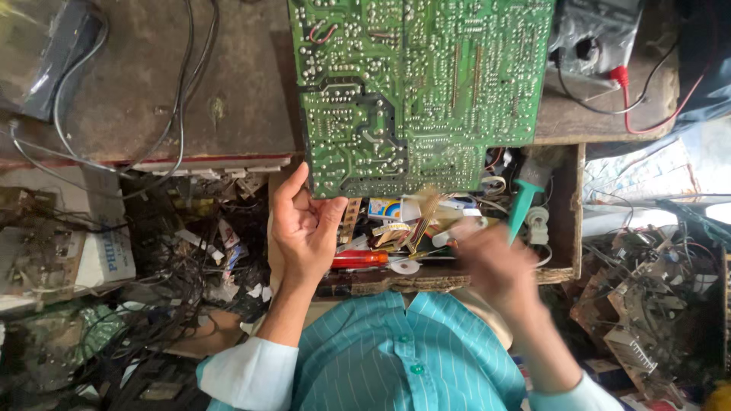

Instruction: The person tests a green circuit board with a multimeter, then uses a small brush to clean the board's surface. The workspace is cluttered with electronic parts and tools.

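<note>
A large green circuit board (422,84) lies solder side up on a worn workbench and overhangs an open drawer. My left hand (304,224) grips the board's near left corner between thumb and fingers. My right hand (491,259) is blurred by motion over the drawer; a pale brush-like tool (428,209) shows just above its fingers, but the blur hides whether the hand holds it. A teal-handled tool (521,205) stands in the drawer beside that hand.
The open wooden drawer (567,221) holds a red-handled tool (358,259), tape rolls and small parts. Black cables (114,114) loop over the bench at left. A meter with red lead (620,76) sits at top right. Scrap boards and wires pile on both sides.
</note>
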